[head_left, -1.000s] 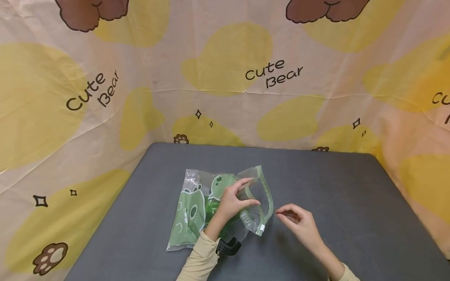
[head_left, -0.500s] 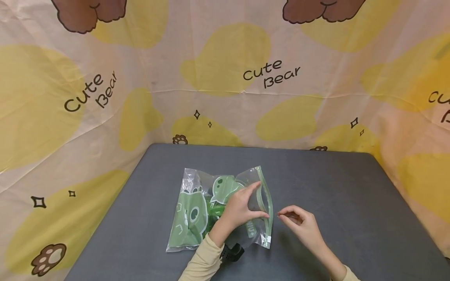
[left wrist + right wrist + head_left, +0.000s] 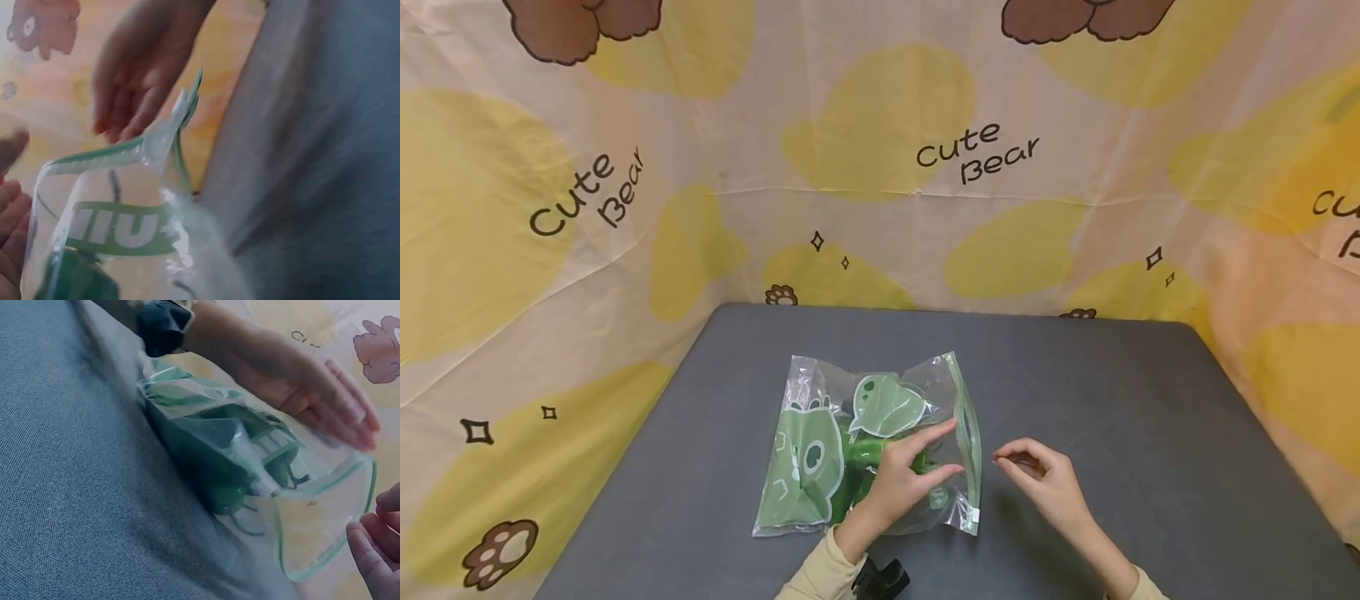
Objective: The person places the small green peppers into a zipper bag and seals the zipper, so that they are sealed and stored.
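Note:
A clear slider-zip bag (image 3: 891, 404) with green cartoon-frog print lies on the table, and shiny green contents (image 3: 867, 452) show through it. Its green-edged mouth (image 3: 973, 442) faces right and stands a little apart, with the white slider (image 3: 975, 515) at the near corner. My left hand (image 3: 895, 487) is over the bag, thumb and fingers spread towards the mouth; the right wrist view shows those fingers (image 3: 337, 406) straight. Just right of the mouth hovers my right hand (image 3: 1047, 483), fingers loosely bent and thumb near the fingertips. Nothing is seen in its grasp.
The bag lies on a dark grey table (image 3: 1112, 392). A patterned cloth (image 3: 880, 167) hangs behind the table and at both sides. A black wrist device (image 3: 882, 577) sits at my left wrist.
My left hand first slid right along the bag's mouth, then drew back towards me. The mouth went from gaping to narrow and its near corner moved right. The right hand barely moved.

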The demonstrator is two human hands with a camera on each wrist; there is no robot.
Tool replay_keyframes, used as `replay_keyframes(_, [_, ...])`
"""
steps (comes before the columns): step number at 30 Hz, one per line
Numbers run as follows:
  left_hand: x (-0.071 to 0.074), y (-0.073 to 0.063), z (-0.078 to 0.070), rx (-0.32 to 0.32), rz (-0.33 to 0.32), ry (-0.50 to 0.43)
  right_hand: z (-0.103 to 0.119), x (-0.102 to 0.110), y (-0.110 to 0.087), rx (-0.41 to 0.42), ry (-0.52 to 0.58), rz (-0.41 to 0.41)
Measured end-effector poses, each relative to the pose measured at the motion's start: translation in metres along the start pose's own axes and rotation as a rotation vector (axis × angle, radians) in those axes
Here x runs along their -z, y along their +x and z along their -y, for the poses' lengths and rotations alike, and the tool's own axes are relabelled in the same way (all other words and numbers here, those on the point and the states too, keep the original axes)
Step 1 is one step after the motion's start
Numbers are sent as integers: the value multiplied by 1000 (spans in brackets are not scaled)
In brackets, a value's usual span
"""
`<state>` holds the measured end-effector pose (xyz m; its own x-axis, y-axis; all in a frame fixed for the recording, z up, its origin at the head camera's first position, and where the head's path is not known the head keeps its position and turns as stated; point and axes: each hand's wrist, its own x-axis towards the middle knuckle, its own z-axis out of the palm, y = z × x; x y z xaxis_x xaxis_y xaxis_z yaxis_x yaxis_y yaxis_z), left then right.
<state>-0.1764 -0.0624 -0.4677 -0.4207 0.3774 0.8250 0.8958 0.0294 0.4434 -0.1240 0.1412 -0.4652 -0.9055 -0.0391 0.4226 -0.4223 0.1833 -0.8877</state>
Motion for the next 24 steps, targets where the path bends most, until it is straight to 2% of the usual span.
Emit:
replay_keyframes(3, [-8, -8, -5, 74, 87, 24, -1, 1, -1, 8, -8, -3])
replay_keyframes(8, [-24, -17, -11, 141, 234, 104, -2, 2, -1, 20, -7, -5])
replay_keyframes(11, [-30, -21, -13, 171, 286, 129, -3, 2, -2, 16, -8, -8])
replay_keyframes(14, [-33, -24, -11, 172, 311, 145, -4, 3, -3, 14, -9, -9])
replay_keyframes(16, [-34, -25, -8, 138, 327, 164, -4, 4, -4, 15, -2, -8])
replay_keyframes(19, [-33, -28, 0, 43, 376, 206, -4, 4, -5, 12, 8, -10])
replay_keyframes(24, [-30, -34, 11, -157, 499, 316, -6, 4, -7, 5, 6, -3])
